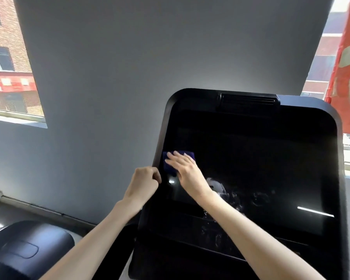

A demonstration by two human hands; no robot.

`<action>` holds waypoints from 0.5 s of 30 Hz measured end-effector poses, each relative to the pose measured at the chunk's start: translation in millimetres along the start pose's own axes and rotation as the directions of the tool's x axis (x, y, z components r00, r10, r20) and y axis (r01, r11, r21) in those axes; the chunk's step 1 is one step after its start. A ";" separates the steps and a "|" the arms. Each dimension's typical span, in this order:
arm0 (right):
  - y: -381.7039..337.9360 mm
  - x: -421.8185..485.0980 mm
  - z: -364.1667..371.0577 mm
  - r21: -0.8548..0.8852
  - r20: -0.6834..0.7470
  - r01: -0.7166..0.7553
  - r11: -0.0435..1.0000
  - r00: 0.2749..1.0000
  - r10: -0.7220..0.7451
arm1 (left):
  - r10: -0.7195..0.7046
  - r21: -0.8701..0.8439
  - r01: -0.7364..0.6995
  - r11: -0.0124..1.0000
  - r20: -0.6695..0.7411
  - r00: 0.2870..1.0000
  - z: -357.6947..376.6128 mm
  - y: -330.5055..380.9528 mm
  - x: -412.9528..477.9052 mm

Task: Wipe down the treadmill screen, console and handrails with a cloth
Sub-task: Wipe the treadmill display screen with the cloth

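You are pressing your right hand [185, 168] flat onto a folded purple cloth [169, 167], fingers straight and slightly apart, at the left edge of the dark treadmill screen [251, 158], just left of the frame's centre. Your left hand [143, 180] is sitting just left of it, fingers and thumb curling onto the left rim of the black console [166, 243]. Wet smears [240, 197] are showing on the lower part of the screen, right of your right wrist. A grey wall [150, 47] is filling the upper frame, and a window [10, 67] is showing brick buildings at the upper left.
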State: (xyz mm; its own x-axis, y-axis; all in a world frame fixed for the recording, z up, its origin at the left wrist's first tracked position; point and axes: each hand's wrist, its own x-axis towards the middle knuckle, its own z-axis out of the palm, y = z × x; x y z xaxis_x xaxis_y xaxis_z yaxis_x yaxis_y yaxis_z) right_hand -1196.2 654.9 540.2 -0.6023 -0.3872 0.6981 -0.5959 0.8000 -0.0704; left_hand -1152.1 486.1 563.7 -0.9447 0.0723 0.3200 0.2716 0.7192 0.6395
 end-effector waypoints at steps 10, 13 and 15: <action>-20.9 -93.4 5.1 -0.067 0.234 0.301 0.951 0.932 -0.278 | -0.015 0.046 0.015 0.999 0.006 1.000 9.1 -6.6 -13.4; 12.7 -37.7 -15.2 -0.135 0.055 0.160 0.978 0.986 -0.154 | -0.043 0.066 0.037 0.997 0.088 0.995 9.5 -6.3 -21.8; 33.3 6.4 -31.4 -0.148 -0.038 -0.011 0.989 0.999 0.005 | -0.055 0.046 0.049 0.998 0.121 0.991 10.1 -4.8 -26.2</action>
State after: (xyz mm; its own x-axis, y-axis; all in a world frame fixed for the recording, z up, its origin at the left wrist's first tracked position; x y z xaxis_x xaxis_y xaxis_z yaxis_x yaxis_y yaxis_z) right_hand -1203.3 693.5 564.7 -0.5845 -0.3655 0.7245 -0.5044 0.8630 0.0284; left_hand -1130.5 487.7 545.2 -0.9734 0.1161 0.1977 0.2161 0.7527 0.6219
